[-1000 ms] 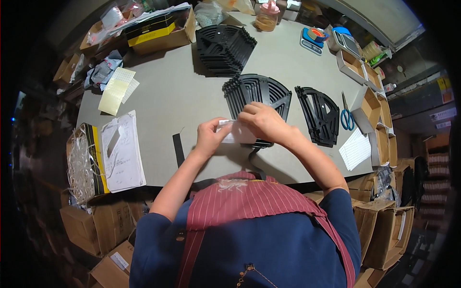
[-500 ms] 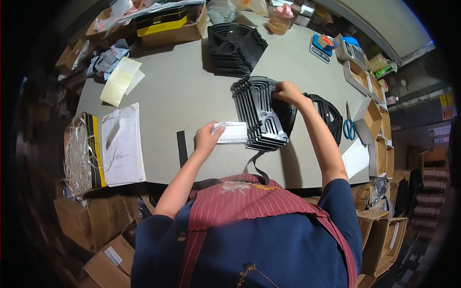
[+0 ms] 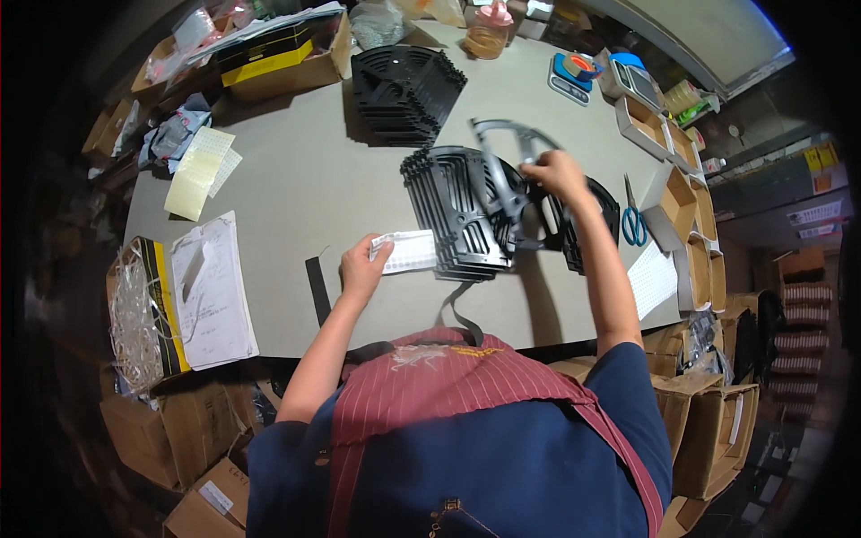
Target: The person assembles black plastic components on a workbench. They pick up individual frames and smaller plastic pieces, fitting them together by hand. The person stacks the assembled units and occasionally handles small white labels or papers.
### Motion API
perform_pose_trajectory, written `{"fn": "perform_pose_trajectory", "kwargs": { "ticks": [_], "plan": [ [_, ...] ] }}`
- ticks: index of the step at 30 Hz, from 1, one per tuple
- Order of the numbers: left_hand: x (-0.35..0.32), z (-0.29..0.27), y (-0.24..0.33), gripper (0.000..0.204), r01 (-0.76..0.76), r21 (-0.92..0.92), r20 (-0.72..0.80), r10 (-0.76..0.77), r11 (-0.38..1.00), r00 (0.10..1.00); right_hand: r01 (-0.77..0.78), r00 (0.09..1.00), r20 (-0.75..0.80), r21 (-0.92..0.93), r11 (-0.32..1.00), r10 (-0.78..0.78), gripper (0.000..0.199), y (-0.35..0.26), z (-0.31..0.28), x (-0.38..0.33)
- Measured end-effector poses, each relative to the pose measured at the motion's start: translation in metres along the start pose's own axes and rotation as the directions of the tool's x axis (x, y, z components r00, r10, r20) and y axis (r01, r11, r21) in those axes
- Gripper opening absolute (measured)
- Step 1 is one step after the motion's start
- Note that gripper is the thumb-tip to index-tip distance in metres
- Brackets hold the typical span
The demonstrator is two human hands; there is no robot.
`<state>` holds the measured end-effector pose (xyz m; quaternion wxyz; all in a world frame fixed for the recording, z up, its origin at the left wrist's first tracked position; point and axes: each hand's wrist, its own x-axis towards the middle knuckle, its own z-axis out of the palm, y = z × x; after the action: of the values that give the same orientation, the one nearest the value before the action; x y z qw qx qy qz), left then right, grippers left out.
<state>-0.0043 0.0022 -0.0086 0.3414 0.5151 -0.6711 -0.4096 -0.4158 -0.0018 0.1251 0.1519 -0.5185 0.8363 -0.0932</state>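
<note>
Between my left hand's (image 3: pixel 361 272) thumb and fingers is a white sheet of small round stickers (image 3: pixel 413 251), its far end against a stack of black slotted plastic frames (image 3: pixel 456 211). My right hand (image 3: pixel 558 177) grips one black plastic frame (image 3: pixel 495 179), tilted up over the right side of that stack and blurred by motion. Under and beside my right forearm lie more black frames (image 3: pixel 606 211), partly hidden. A second stack of black frames (image 3: pixel 404 94) stands farther back on the table.
Scissors with blue handles (image 3: pixel 634 226) and small open cardboard boxes (image 3: pixel 677 206) line the right side. On the left are a notebook (image 3: pixel 215 300), a box of clear strips (image 3: pixel 139 314) and yellowish sheets (image 3: pixel 199 175). A black strip (image 3: pixel 317 291) lies near my left forearm.
My right hand has lifted one black frame off the stack and swung it up, tilted. My left hand still holds the sticker sheet. The whole view has shifted slightly.
</note>
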Motion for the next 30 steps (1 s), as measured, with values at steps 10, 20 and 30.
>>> {"fn": "perform_pose_trajectory", "kwargs": {
  "ticks": [10, 20, 30],
  "plan": [
    [0.002, 0.007, 0.001, 0.031, 0.016, 0.044, 0.016, -0.017, 0.999, 1.0, -0.125, 0.984, -0.165, -0.415, 0.901, 0.061, 0.044, 0.193, -0.027, -0.014],
    [0.0, 0.003, 0.007, 0.027, -0.013, 0.042, -0.006, 0.013, 0.999, 1.0, 0.385, 0.92, -0.007, -0.178, 0.906, -0.393, 0.023, 0.04, 0.018, 0.013],
    [0.0, 0.007, 0.004, 0.033, -0.004, 0.054, -0.019, 0.005, 0.999, 1.0, 0.553, 0.833, 0.083, -0.132, 0.823, -0.546, 0.016, -0.046, 0.075, 0.059]
  ]
}}
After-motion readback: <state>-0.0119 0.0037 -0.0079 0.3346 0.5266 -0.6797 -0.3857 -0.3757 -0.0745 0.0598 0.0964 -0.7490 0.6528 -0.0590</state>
